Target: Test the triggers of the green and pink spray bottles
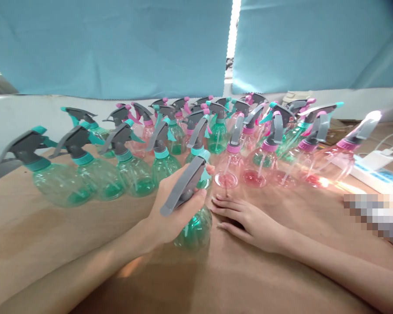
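Note:
My left hand is wrapped round the neck of a green spray bottle with a grey and teal trigger head. That bottle stands near the middle of the table, in front of the others. Flat on the wood just to its right lies my right hand, fingers stretched toward the bottle and holding nothing. Beyond the left hand is a row of green spray bottles. Past the fingertips of the right hand stand several pink spray bottles.
More green and pink bottles crowd the back of the wooden table. At the right edge are a white power strip with a plugged-in white adapter and a blurred-out patch. Blue curtains hang behind.

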Action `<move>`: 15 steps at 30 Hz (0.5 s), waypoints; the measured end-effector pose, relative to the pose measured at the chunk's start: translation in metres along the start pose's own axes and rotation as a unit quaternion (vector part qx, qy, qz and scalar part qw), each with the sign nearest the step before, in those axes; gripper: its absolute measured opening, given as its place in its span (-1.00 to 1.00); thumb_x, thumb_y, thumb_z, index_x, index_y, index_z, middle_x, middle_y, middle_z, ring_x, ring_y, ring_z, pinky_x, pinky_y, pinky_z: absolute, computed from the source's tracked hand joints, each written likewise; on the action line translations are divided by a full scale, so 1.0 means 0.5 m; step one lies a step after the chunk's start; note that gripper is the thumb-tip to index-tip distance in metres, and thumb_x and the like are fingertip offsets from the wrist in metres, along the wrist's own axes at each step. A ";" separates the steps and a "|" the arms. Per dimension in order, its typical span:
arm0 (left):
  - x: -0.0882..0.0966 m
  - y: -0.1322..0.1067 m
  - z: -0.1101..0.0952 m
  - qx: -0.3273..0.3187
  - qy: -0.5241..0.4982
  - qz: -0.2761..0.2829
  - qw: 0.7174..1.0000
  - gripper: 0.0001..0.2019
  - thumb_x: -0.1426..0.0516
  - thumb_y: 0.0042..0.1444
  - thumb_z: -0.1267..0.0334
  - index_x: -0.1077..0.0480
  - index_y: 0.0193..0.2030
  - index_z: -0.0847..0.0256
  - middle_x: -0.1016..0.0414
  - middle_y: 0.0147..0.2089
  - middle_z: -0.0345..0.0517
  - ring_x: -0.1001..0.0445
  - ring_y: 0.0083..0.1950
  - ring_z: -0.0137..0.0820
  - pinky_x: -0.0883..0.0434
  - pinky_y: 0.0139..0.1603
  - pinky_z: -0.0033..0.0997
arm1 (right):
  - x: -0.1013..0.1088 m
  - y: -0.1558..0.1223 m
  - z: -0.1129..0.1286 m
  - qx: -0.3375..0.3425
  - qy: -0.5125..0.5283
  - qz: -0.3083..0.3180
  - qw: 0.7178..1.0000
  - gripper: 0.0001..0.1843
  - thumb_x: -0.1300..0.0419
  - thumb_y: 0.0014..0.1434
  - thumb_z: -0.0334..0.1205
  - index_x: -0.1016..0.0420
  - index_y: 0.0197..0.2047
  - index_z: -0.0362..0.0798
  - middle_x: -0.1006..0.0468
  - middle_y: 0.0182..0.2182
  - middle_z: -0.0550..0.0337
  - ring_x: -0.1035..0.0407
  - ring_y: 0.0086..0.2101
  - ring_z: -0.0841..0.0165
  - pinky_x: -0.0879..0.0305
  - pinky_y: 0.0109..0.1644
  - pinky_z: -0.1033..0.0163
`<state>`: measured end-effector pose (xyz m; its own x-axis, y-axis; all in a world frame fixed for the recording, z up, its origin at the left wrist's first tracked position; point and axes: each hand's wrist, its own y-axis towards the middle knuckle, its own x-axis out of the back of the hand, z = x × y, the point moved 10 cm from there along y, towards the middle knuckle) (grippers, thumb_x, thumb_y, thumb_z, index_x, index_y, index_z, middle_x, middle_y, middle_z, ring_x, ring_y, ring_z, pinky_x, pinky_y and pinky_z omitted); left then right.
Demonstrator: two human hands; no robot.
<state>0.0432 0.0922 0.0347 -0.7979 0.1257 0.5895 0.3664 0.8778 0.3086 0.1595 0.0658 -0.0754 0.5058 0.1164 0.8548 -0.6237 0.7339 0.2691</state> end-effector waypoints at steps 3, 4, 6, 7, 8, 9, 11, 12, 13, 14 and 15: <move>-0.003 -0.001 0.000 -0.002 -0.011 0.005 1.000 -0.67 -0.01 0.18 0.27 -0.37 0.07 0.06 -0.35 -0.48 -0.29 -0.32 -0.49 -0.40 -0.28 -0.45 -0.39 | 0.001 0.000 0.001 0.000 0.002 -0.002 1.000 -0.52 -0.03 0.37 -0.09 -0.31 0.28 -0.06 -0.37 0.23 0.03 -0.22 0.23 0.19 -0.17 0.31 -0.02; -0.004 0.000 0.003 0.003 -0.016 0.008 1.000 -0.67 -0.02 0.17 0.27 -0.37 0.07 0.05 -0.35 -0.48 -0.30 -0.32 -0.49 -0.40 -0.27 -0.46 -0.39 | 0.000 0.000 0.001 0.000 0.001 -0.001 1.000 -0.52 -0.03 0.37 -0.09 -0.32 0.28 -0.07 -0.37 0.24 0.02 -0.22 0.23 0.20 -0.16 0.32 -0.01; -0.007 0.001 0.011 0.012 -0.029 0.016 0.999 -0.66 -0.04 0.15 0.27 -0.37 0.07 0.03 -0.31 -0.51 -0.32 -0.33 -0.50 -0.39 -0.25 -0.47 -0.39 | 0.001 0.000 0.002 0.000 0.002 0.000 1.000 -0.52 -0.03 0.37 -0.09 -0.31 0.28 -0.06 -0.36 0.24 0.02 -0.21 0.24 0.20 -0.15 0.32 -0.01; -0.008 0.002 0.014 0.016 -0.034 0.020 0.999 -0.65 -0.04 0.14 0.27 -0.36 0.08 0.02 -0.28 -0.53 -0.33 -0.33 -0.51 -0.39 -0.24 -0.48 -0.39 | 0.002 0.000 0.002 0.001 0.003 -0.001 1.000 -0.52 -0.03 0.37 -0.09 -0.31 0.28 -0.06 -0.36 0.24 0.03 -0.21 0.24 0.20 -0.15 0.32 -0.01; -0.009 0.003 0.017 0.017 -0.037 0.022 0.999 -0.65 -0.04 0.14 0.27 -0.36 0.08 0.01 -0.26 -0.54 -0.34 -0.32 -0.51 -0.38 -0.23 -0.48 -0.38 | 0.002 0.000 0.002 0.001 0.004 -0.001 1.000 -0.52 -0.03 0.37 -0.09 -0.31 0.28 -0.05 -0.36 0.24 0.03 -0.21 0.24 0.20 -0.15 0.32 -0.02; -0.009 0.003 0.018 0.016 -0.037 0.024 0.999 -0.65 -0.05 0.14 0.27 -0.35 0.07 0.00 -0.24 -0.55 -0.34 -0.31 -0.51 -0.37 -0.22 -0.47 -0.37 | 0.003 0.001 0.003 0.001 0.005 -0.002 1.000 -0.52 -0.03 0.37 -0.09 -0.31 0.28 -0.05 -0.36 0.24 0.03 -0.21 0.24 0.20 -0.16 0.32 -0.02; -0.008 0.003 0.015 0.010 -0.032 0.021 0.999 -0.66 -0.04 0.14 0.27 -0.35 0.06 0.01 -0.24 -0.53 -0.33 -0.30 -0.49 -0.37 -0.21 -0.45 -0.37 | 0.003 0.001 0.003 0.001 0.006 0.000 1.000 -0.52 -0.02 0.37 -0.08 -0.31 0.29 -0.06 -0.36 0.24 0.02 -0.21 0.24 0.19 -0.16 0.32 -0.04; -0.007 0.003 0.013 0.007 -0.030 0.020 0.999 -0.67 -0.03 0.15 0.27 -0.35 0.06 0.02 -0.24 -0.52 -0.33 -0.29 -0.48 -0.37 -0.21 -0.45 -0.37 | 0.003 0.001 0.003 0.000 0.006 0.001 1.000 -0.52 -0.02 0.38 -0.08 -0.30 0.29 -0.05 -0.36 0.24 0.02 -0.21 0.24 0.19 -0.16 0.32 -0.04; -0.007 0.002 0.011 0.004 -0.029 0.018 0.999 -0.67 -0.03 0.15 0.28 -0.35 0.06 0.04 -0.24 -0.52 -0.32 -0.28 -0.48 -0.38 -0.21 -0.44 -0.37 | 0.003 0.001 0.002 0.000 0.008 -0.001 1.000 -0.52 -0.03 0.37 -0.08 -0.30 0.29 -0.04 -0.36 0.24 0.02 -0.22 0.23 0.18 -0.16 0.31 -0.05; -0.006 0.002 0.008 0.002 -0.029 0.017 0.999 -0.68 -0.02 0.15 0.28 -0.35 0.05 0.05 -0.23 -0.51 -0.32 -0.27 -0.47 -0.38 -0.20 -0.43 -0.37 | 0.004 0.001 0.002 -0.001 0.010 -0.003 1.000 -0.53 -0.03 0.37 -0.08 -0.30 0.29 -0.02 -0.36 0.24 0.03 -0.22 0.23 0.18 -0.16 0.31 -0.06; -0.006 0.001 0.007 0.002 -0.030 0.016 0.999 -0.68 -0.02 0.15 0.28 -0.36 0.05 0.06 -0.22 -0.52 -0.32 -0.26 -0.47 -0.39 -0.20 -0.43 -0.38 | 0.005 0.000 0.002 -0.001 0.012 -0.006 1.000 -0.53 -0.04 0.37 -0.08 -0.30 0.29 0.00 -0.36 0.24 0.03 -0.23 0.23 0.17 -0.17 0.31 -0.07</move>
<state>0.0440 0.0939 0.0308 -0.8135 0.1812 0.5525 0.3899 0.8749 0.2871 0.1601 0.0656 -0.0730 0.5274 0.1229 0.8407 -0.6163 0.7364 0.2790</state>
